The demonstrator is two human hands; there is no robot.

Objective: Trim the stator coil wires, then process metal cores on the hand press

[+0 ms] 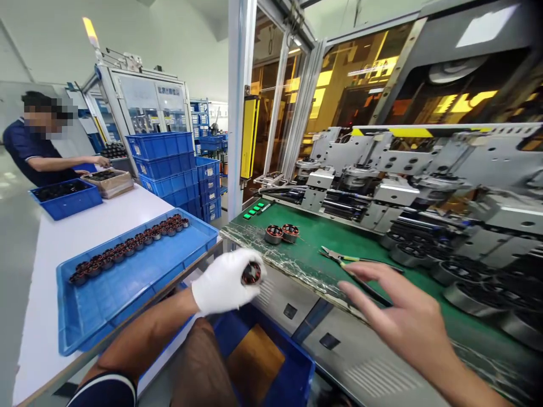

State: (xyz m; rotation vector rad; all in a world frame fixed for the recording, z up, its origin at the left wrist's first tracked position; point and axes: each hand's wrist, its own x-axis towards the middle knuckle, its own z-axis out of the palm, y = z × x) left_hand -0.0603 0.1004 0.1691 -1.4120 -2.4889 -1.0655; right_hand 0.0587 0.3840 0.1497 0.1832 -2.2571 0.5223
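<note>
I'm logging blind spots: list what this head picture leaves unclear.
Head view: outer wall of the black-and-copper round coil, hidden by the white-gloved left hand.
Head view: one handle of the silver-tipped pliers, partly behind the bare right hand.
Head view: grey-rimmed black ring, blurred, cut by right edge.

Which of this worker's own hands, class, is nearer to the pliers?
The right: the bare right hand is beside the pliers, near their handles. The gloved left hand is farther off to their left, holding a round copper-wound part.
</note>
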